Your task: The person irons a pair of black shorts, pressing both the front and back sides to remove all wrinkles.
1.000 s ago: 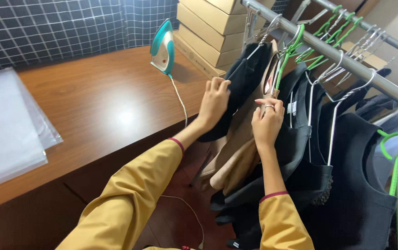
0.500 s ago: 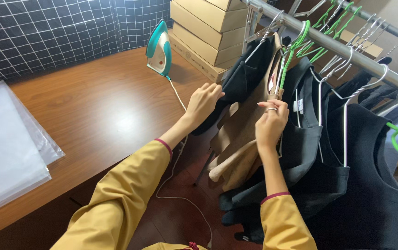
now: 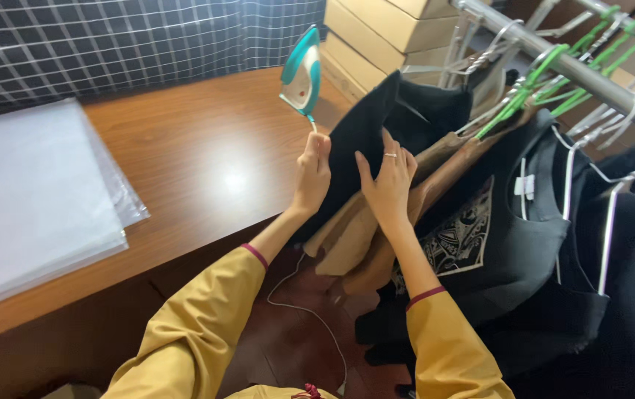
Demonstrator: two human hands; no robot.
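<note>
Garment sorting partly along: black garment (image 3: 365,140) at the rack rail's (image 3: 554,63) near end, pinched at its edge by left hand (image 3: 313,171), pressed flat by open right hand (image 3: 387,181). Not yet lifted off. Compared with earlier: both hands lower, farther from the rail.

Garment workroom: clothes rail (image 3: 554,63), iron (image 3: 301,72), stacked cartons (image 3: 391,29).

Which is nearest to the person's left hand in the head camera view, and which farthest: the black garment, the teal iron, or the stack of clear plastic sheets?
From the left hand:
1. Black garment, touching the hand, just to its right.
2. Teal iron, standing on the wooden table just above the hand.
3. Stack of clear plastic sheets, far left on the table.
</note>
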